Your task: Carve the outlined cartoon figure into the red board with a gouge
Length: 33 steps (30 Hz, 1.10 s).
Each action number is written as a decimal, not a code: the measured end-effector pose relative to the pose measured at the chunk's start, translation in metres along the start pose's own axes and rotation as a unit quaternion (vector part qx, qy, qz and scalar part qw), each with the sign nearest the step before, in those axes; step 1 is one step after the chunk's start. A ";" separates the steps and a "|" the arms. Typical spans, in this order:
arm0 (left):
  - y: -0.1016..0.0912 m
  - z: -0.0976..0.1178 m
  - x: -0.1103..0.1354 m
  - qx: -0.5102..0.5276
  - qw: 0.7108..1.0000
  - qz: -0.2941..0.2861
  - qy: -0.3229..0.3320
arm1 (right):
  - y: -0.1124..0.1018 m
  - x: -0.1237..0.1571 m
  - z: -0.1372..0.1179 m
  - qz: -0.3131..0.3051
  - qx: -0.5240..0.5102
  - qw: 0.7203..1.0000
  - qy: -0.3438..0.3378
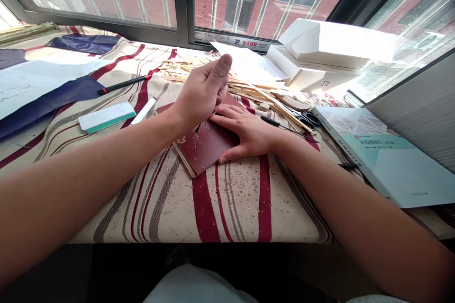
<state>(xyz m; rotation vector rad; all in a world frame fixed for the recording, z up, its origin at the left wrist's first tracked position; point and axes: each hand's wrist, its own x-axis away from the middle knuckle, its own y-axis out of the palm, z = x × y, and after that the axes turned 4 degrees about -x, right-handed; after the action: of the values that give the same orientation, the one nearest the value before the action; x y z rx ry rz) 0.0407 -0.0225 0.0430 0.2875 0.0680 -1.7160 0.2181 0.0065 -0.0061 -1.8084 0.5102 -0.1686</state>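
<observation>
A reddish-brown board (213, 151) lies on the striped tablecloth, with pale layered edges, light marks cut or drawn on its top and fine shavings scattered over it. My left hand (204, 87) is closed in a fist above the board, thumb uppermost. A small dark tip shows beneath it, but what the fist holds is hidden. Flat on the right part of the board lies my right hand (245, 128), fingers spread, its fingertips close under the left fist. Just right of that hand is a thin tool with a black handle (270, 121).
Thin wood strips (263, 90) are heaped behind the board, beside black scissors (308, 120). A white box (320, 66) and a book (384, 151) stand on the right. Leftward are a white-and-green block (106, 117), a black pen (124, 84) and paper (42, 80).
</observation>
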 end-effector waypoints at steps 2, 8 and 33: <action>0.001 -0.001 -0.003 0.005 1.000 -0.018 -0.025 | 0.000 0.000 0.000 0.005 0.000 1.000 -0.006; -0.009 -0.003 -0.013 0.057 0.987 -0.104 -0.111 | 0.001 0.000 0.002 0.002 0.005 1.000 -0.010; -0.022 -0.013 -0.012 0.118 0.991 -0.052 -0.037 | 0.000 0.001 0.003 -0.016 -0.006 1.000 0.000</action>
<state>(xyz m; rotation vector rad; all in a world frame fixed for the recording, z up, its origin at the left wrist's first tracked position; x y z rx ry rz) 0.0223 -0.0049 0.0304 0.3991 -0.1786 -1.8386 0.2199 0.0093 -0.0071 -1.8288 0.4830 -0.1872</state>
